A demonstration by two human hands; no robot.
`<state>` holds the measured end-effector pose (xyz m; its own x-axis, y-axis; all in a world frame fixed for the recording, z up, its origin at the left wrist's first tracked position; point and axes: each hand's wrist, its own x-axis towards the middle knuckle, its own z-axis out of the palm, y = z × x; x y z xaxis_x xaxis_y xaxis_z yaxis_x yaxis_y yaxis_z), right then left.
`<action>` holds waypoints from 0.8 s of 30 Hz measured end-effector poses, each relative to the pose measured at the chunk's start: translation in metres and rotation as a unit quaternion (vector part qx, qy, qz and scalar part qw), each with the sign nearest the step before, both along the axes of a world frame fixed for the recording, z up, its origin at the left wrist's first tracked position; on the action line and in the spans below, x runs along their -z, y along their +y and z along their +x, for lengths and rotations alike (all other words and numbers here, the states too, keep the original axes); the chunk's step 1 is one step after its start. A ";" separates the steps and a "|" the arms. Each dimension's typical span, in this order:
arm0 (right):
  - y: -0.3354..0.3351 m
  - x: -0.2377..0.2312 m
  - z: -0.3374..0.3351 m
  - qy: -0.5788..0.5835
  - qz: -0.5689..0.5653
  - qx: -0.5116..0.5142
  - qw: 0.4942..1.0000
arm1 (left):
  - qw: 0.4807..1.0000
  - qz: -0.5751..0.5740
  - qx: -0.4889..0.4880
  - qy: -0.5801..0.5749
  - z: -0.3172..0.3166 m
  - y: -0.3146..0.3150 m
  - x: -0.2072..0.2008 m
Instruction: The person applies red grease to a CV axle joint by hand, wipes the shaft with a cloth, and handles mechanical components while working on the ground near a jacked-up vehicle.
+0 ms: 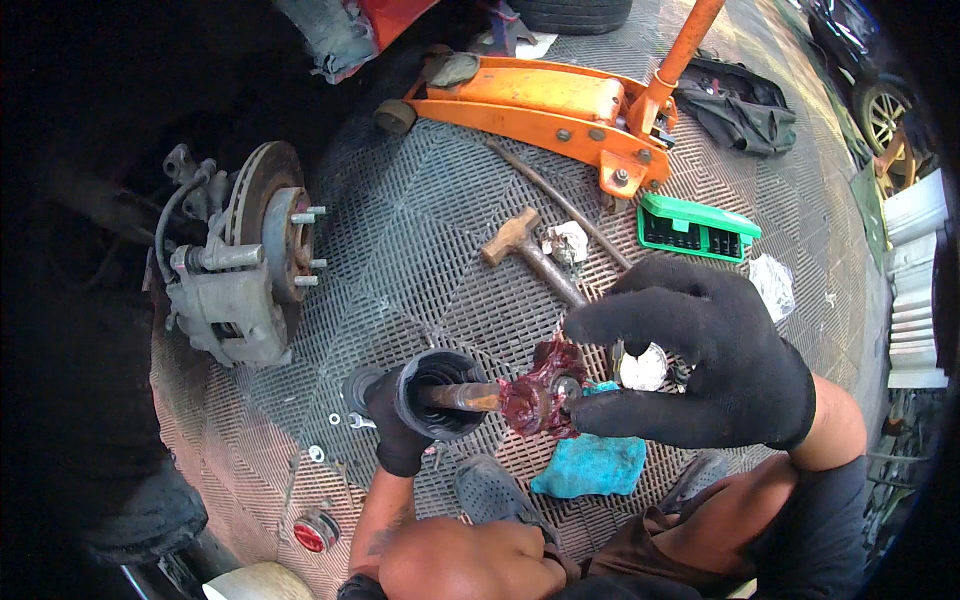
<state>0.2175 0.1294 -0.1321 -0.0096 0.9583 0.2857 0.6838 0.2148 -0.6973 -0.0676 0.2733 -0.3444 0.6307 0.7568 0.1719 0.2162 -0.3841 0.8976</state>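
My left hand [397, 425], in a black glove, is closed around a ribbed black rubber boot [430, 375] on an axle shaft [465, 397]. The brownish shaft comes out of the boot's wide mouth and points right. On its end sits a tripod joint [535, 400] coated in dark red grease. My right hand [700, 360], also gloved in black, is at the joint's right side. Its thumb and forefinger are spread apart, with their tips close to the greasy joint; whether they touch it I cannot tell.
A brake disc [262, 195] with its caliper [230, 305] stands at left. Beyond my hands lie a hammer [530, 255], a metal bar [560, 200], a green socket case [697, 228] and an orange floor jack [530, 95]. A blue cloth [592, 466] and a round red-topped tin [316, 531] lie near my feet.
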 end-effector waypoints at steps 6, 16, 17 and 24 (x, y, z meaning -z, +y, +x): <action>0.000 -0.006 -0.003 -0.083 -0.001 -0.043 0.996 | 0.988 0.142 0.052 0.025 0.009 0.001 -0.011; 0.000 0.003 -0.001 -0.072 -0.017 -0.038 0.997 | 0.987 0.145 0.056 0.037 0.017 -0.005 -0.013; 0.000 0.003 -0.001 -0.067 -0.020 -0.037 0.997 | 0.986 0.153 0.052 0.034 0.018 -0.005 -0.011; -0.006 0.016 0.004 -0.057 -0.024 -0.028 0.998 | 0.987 0.160 0.025 0.005 0.024 -0.004 0.001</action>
